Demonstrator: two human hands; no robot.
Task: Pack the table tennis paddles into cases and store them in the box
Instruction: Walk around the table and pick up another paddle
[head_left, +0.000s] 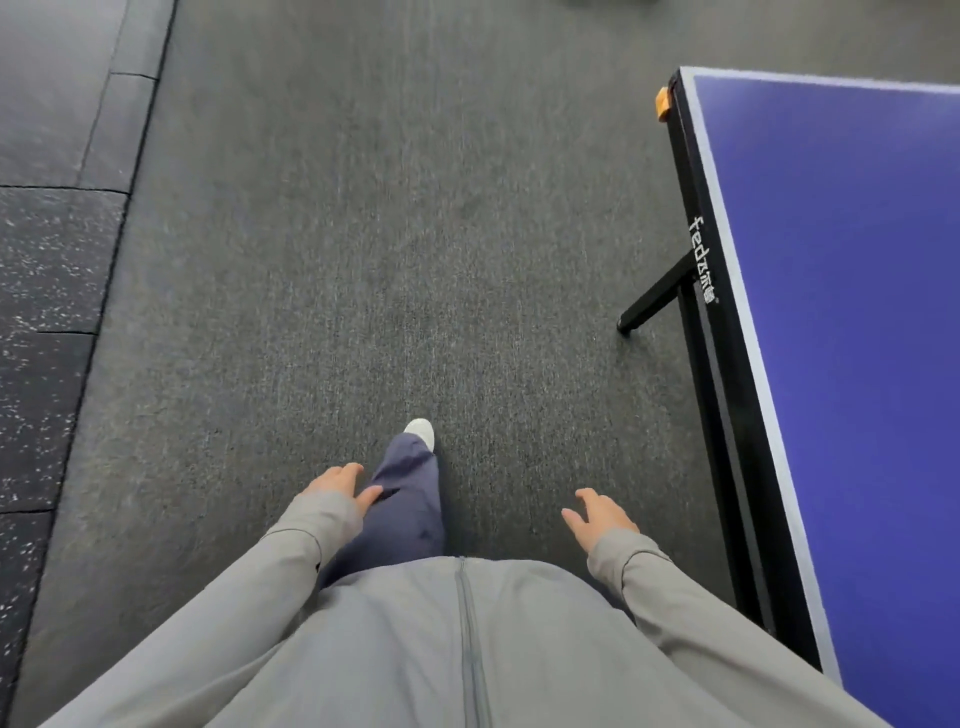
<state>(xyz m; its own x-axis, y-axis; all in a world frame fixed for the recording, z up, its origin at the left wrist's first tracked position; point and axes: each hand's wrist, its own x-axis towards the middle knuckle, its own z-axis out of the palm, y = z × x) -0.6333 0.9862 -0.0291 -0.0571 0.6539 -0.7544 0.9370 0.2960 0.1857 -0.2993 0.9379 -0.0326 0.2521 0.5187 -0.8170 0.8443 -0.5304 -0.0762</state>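
Fingers loose and a bit spread on the left hand (340, 480), holding nothing, just beside a dark blue trouser leg (402, 506). Same on the right hand (597, 514), over the grey carpet floor (363, 260). Grey jacket sleeves (291, 561) behind. Blue table tennis table with white edge (841, 312) at right. No paddles, cases or box in sight.

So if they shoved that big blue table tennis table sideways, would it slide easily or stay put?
Probably stays put. The blue table tennis table has a thick black frame, so it likely weighs a lot. Its black angled leg ends on the rough grey carpet, which would likely drag rather than slip. Tipping seems unlikely, given the broad flat top.
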